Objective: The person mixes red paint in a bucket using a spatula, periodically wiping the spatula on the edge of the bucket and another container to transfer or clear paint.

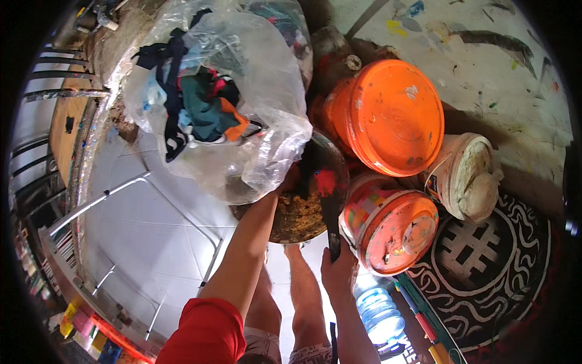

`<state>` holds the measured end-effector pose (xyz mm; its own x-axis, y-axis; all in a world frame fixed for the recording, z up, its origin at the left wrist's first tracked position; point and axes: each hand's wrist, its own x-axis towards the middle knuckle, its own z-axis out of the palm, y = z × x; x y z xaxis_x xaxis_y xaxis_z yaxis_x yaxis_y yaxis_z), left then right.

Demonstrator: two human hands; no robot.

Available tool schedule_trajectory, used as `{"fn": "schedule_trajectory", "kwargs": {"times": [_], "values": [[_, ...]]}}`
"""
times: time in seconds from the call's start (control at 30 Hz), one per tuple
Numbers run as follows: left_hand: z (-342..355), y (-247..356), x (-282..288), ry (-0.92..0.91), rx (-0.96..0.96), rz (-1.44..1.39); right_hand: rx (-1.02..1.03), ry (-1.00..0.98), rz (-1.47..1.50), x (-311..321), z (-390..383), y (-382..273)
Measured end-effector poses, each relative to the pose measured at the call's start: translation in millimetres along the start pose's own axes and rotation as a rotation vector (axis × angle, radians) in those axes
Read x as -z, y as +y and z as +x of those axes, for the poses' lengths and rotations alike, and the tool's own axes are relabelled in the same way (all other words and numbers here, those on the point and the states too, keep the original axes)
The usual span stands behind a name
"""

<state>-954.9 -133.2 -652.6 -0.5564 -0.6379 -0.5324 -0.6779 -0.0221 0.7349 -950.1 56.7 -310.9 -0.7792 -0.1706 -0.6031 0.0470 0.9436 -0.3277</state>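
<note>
Pale floor (121, 176). Right hand (339, 270): fingers closed on black strip (333, 227), overlapping right side of round, brown-stained container (297, 224). Left hand (290, 179): shadowed beside clear plastic bag (276, 115); finger state cannot be told. Outward, right: orange-lidded bucket (397, 118).

Both arms reach forward toward the dark tub (301, 229).
The left forearm (248, 249), bare past its red sleeve (209, 332), stretches straight to the tub's left side, its hand (290, 180) lost in shadow, grip unclear; the right hand (339, 270), wrist nearly straight, curls its fingers closed just beside the tub's near right rim.
</note>
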Motion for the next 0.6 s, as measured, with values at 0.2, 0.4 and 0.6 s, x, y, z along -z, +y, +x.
{"fn": "schedule_trajectory", "kwargs": {"times": [0.2, 0.4, 0.6], "values": [[-61.2, -11.8, 37.2, -0.033, 0.149, -0.258, -0.064, -0.119, -0.04, 8.4, -4.7, -30.7], [-96.7, 50.9, 37.0, -0.301, 0.18, -0.654, -0.015, -0.02, -0.157, -6.2, -2.7, 5.1], [-81.3, 27.4, 20.5, 0.078, -0.114, -0.034, 0.001, -0.15, -0.162, -13.2, -4.2, -29.1]]}}
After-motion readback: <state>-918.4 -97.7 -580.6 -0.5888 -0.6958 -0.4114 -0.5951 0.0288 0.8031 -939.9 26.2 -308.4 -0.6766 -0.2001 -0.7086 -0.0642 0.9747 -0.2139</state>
